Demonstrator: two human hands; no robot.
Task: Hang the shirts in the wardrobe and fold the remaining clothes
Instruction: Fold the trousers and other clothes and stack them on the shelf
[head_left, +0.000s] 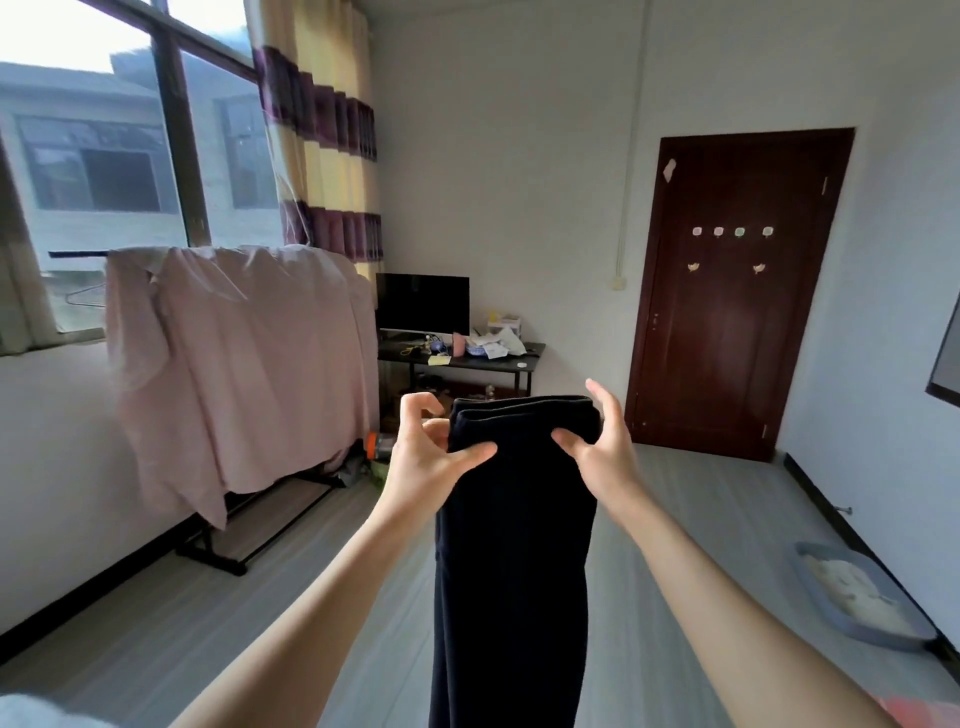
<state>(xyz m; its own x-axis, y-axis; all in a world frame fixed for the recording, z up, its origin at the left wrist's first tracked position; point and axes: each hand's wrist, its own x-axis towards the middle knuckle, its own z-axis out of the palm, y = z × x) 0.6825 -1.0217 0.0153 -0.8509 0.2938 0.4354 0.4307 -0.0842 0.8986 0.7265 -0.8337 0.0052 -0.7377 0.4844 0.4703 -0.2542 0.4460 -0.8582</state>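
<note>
From my remote feed, the dark trousers (511, 545) ran off the bottom edge, hiding their hems, and the desk (462, 358) clutter was too small to identify.

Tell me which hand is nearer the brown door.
Right. The right hand pinches the dark trousers at their top right corner, toward the brown door; the left hand pinches the top left corner, farther away.

Both bare forearms reach forward, raised; the left hand (423, 447) pinches with thumb and curled fingers, the right hand (602, 441) pinches too, its other fingers spread upward.
</note>
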